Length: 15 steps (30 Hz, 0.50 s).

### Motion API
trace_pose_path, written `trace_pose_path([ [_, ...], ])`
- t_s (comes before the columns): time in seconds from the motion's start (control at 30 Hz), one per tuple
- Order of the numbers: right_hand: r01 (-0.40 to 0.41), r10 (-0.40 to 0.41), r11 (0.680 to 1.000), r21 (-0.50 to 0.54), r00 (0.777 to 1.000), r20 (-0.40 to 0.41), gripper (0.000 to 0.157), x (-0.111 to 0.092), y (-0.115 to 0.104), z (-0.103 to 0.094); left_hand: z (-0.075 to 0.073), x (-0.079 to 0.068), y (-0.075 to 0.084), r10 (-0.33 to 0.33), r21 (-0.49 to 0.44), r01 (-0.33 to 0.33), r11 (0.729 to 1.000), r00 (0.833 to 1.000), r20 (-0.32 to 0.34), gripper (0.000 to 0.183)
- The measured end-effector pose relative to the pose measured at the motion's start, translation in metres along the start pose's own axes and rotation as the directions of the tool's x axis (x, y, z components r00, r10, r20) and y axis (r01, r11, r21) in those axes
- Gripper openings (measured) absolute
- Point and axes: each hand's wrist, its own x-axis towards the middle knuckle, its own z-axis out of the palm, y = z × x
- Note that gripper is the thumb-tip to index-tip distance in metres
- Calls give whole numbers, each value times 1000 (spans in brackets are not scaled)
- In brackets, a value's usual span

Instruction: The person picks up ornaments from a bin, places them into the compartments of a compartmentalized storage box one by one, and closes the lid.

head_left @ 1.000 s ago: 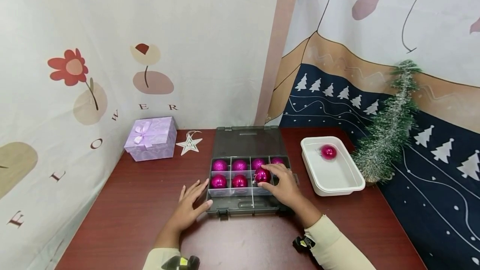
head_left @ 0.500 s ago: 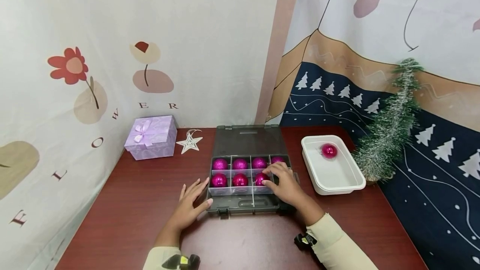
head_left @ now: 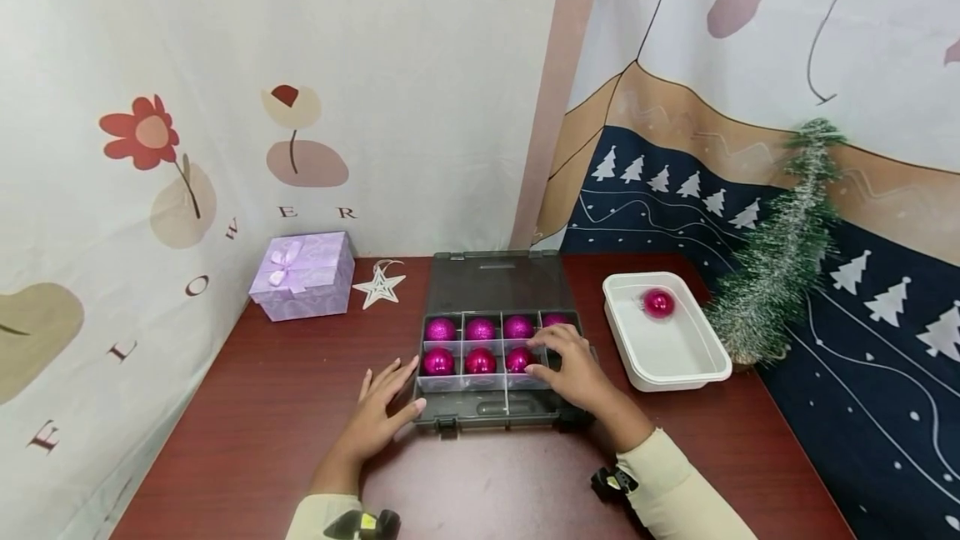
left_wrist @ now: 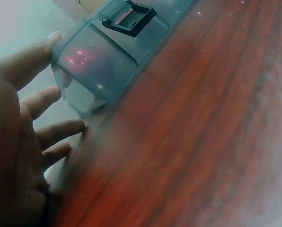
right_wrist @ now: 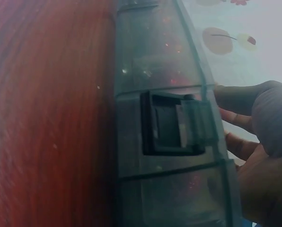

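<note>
On the table lies an open dark translucent compartment box with pink Christmas baubles in its cells: a glittery back row and a shiny front row. My right hand is over the box's right side, thumb and fingers loosely bent at the right edge of a shiny bauble in the third front cell; whether they touch it is hard to tell. My left hand rests at the box's left side, fingers spread. In the left wrist view, the left thumb and fingertips meet the box corner, with a bauble showing through the wall.
At right, a white tray holds one pink bauble. Behind it stands a small frosted artificial Christmas tree. A purple gift box and a white star ornament are at the back left.
My right hand has lowered the shiny bauble into the third front cell, and its fingers have loosened and shifted slightly right of it. The left hand has stayed in place.
</note>
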Motion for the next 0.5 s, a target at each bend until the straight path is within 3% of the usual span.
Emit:
trace_pose_path([
  [0.23,-26,25,1000,16,1000,7,35,-2,3,-14,0,0,1,-4,2,4,1000,1000,0,70],
  [0.5,26,-26,1000,12,999,-44,39,-3,12,-37,0,0,1,1,8,-1,1000,1000,-3,69],
])
